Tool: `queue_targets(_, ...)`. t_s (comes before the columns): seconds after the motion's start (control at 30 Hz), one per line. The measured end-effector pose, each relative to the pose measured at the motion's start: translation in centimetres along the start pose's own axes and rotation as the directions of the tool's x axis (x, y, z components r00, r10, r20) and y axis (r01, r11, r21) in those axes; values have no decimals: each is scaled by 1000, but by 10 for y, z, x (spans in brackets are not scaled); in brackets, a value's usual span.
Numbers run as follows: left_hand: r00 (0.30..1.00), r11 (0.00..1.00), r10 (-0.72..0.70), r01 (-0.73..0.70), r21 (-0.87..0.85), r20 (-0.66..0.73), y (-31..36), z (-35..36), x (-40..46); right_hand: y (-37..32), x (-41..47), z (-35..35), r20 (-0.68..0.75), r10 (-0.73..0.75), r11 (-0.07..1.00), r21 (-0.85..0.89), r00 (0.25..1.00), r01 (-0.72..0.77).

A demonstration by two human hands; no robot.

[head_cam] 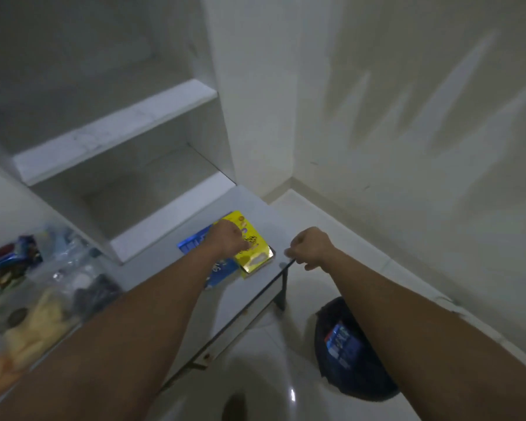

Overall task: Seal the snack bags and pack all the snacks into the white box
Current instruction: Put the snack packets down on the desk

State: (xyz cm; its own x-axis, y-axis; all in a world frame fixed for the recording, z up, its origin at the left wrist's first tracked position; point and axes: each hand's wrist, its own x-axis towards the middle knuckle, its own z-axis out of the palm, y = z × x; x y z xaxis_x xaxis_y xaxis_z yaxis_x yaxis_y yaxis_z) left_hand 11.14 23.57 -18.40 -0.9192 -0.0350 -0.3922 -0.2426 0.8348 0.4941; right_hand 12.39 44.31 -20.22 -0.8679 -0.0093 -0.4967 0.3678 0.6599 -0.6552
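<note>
The step in hand looks like gathering: the left hand (230, 240) is down on a flat yellow printed snack packet (254, 243) lying at the far end of the pale grey desk (249, 205), its fingers curled on the packet's near side, though whether this grip has truly closed on it cannot be told. Under the packet, toward 8 o'clock, lies a blue foil snack bag (217, 268). The right hand (308, 246) is curled at the desk's right-hand edge and seems to hold nothing; blur hides the fingertips.

No white box can be made out. Clear bags of snacks (43, 299) lie heaped at 9 o'clock on the desk.

Next, I judge, the packet must be lifted and carried toward that heap.

The packet sits close to the desk's corner at 3 o'clock, where a slip would drop it to the white tiled floor (286, 360). Below, at 5 o'clock, a dark rubbish bag (365, 375) stands open. White shelves (116, 129) rise at 11 o'clock.
</note>
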Motion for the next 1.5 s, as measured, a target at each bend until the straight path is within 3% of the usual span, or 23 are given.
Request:
queue_targets(0.13,995,995,-75,79,67,-59,-51,-19,9,-24,15,49,-29,-91,963,-256,995,80)
queue_targets(0.4,982,990,-140,140,-6,-124,-121,-20,44,-42,39,105,-229,-71,954,-300,971,-1)
queue_targets(0.53,982,987,-128,140,82,-137,-134,-10,58,-43,44,113,-159,-101,921,-389,982,31)
queue_targets(0.73,980,991,-124,130,29,-154,-142,2,68,-35,47,117,-145,-100,924,-381,984,38)
queue_targets(0.9,960,947,-245,207,-245,-135,-132,-3,69,-31,42,109,-191,-80,947,-320,978,15)
queue_targets(1.17,985,848,-172,149,-508,2,-66,13,45,25,2,55,-352,22,981,-172,936,-88)
queue_targets(1.33,996,864,-79,93,-495,49,-11,73,18,89,-32,15,-427,78,980,-131,901,-147)
queue_targets(1.5,999,923,26,-9,-386,38,31,155,-15,174,-61,-9,-410,215,963,-65,886,-263)
